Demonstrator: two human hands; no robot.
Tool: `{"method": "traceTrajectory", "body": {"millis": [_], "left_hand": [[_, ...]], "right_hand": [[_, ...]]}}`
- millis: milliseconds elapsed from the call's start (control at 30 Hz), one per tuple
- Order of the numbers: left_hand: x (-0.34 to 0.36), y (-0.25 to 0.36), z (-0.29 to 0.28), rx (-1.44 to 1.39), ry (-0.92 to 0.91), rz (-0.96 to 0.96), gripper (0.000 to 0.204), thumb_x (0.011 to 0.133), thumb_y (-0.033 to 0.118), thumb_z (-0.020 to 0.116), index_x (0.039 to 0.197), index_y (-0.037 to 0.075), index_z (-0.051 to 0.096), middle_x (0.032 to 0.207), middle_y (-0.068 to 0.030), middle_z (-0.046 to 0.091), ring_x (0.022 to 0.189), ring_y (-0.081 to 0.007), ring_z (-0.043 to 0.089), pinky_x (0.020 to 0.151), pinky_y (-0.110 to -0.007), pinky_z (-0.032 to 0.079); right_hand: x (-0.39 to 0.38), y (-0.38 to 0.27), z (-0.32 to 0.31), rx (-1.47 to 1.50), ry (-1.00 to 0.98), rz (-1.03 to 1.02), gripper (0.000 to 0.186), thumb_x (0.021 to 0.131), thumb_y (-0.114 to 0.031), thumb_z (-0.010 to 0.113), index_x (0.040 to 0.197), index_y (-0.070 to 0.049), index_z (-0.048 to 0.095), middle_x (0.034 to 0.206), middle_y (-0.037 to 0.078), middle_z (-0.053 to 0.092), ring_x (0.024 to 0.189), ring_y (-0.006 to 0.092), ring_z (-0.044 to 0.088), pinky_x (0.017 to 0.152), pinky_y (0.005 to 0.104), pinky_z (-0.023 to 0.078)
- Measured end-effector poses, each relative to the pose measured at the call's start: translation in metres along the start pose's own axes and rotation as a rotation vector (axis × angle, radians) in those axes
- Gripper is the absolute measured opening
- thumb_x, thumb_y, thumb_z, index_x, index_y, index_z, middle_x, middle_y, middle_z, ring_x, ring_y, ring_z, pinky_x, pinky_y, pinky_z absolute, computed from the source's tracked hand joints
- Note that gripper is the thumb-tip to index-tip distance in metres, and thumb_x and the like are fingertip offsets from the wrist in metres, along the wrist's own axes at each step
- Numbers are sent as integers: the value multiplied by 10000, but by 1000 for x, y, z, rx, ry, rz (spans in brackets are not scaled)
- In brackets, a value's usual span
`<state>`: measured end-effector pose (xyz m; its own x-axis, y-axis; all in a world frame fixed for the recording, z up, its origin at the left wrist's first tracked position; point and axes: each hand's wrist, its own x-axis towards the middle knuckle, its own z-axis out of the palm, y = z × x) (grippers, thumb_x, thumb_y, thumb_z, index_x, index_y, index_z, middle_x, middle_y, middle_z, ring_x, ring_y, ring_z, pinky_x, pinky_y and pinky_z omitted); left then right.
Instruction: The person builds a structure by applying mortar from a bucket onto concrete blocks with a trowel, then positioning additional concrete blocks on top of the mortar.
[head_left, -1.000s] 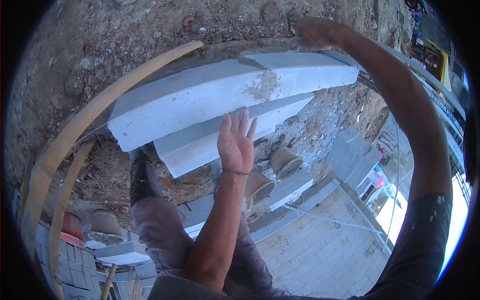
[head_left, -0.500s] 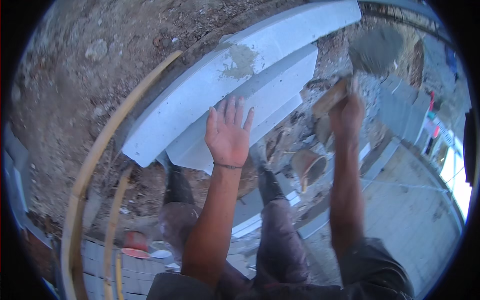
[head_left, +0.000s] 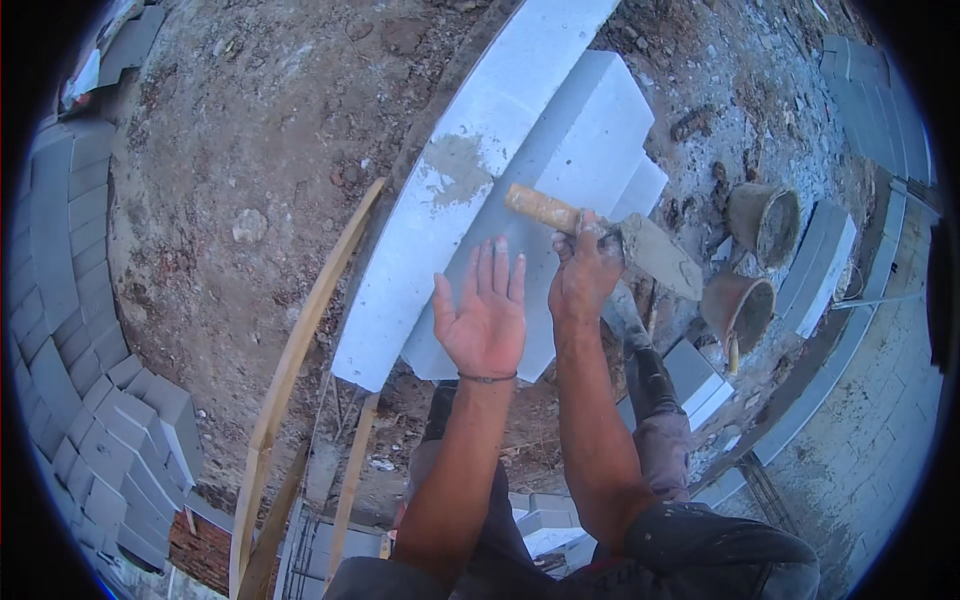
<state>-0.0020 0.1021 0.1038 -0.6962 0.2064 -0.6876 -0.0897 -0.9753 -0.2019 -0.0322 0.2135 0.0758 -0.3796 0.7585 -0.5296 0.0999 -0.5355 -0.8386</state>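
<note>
- The work in hand looks like trowel work with grey mortar along the long pale block point(head_left: 430, 250), which slants from the top middle down to the middle left.
- The right hand point(head_left: 585, 280), near the middle, has its grip closed around the trowel point(head_left: 660, 258) — wooden handle toward the upper left, grey-coated blade toward the lower right.
- The left hand point(head_left: 485, 325) is just beside it, palm up, fingers spread; its grip holds nothing.
- A grey mortar patch point(head_left: 458, 170) marks the long block, above the left fingers.
- I think the next move calls for a steady trowel, with its blade kept off the bare left palm.
- Two buckets sit at the right: the upper bucket point(head_left: 765, 222) and the lower bucket point(head_left: 740, 305). Both look dirty inside — I can't tell how much they hold.
</note>
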Motion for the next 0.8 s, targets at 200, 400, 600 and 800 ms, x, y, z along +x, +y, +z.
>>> {"method": "traceTrajectory", "body": {"millis": [200, 400, 600, 800], "left_hand": [[1, 6, -2, -49, 16, 7, 942, 959, 391, 609, 1569, -9, 12, 1669, -108, 76, 1541, -277, 83, 1254, -512, 114], [6, 6, 5, -18, -27, 13, 928, 966, 388, 596, 1574, 8, 6, 1672, -91, 81, 1542, -280, 71, 1255, -512, 112], [11, 8, 12, -74, -35, -3, 940, 968, 382, 599, 1574, 9, -15, 1673, -98, 66, 1542, -282, 67, 1255, -515, 108], [17, 5, 14, -129, -50, -47, 952, 969, 379, 602, 1568, -10, -27, 1671, -121, 60, 1539, -291, 81, 1253, -520, 107]], "right_hand": [[-12, 11, 11, -193, -10, -76, 170, 964, -116, 651, 1029, 24, 579, 843, 83, 642, 596, 127, 591, 540, 253, 467], [-8, 11, 9, -203, 1, -48, 172, 960, -119, 658, 1012, 24, 579, 817, 78, 638, 584, 122, 580, 532, 255, 462], [7, -2, 13, -222, 66, -135, 169, 959, -126, 660, 1002, 19, 583, 817, 68, 631, 578, 118, 571, 533, 248, 460], [12, 1, 25, -196, 44, -184, 156, 965, -134, 654, 950, 8, 591, 807, 62, 623, 571, 115, 565, 523, 248, 459]]}}
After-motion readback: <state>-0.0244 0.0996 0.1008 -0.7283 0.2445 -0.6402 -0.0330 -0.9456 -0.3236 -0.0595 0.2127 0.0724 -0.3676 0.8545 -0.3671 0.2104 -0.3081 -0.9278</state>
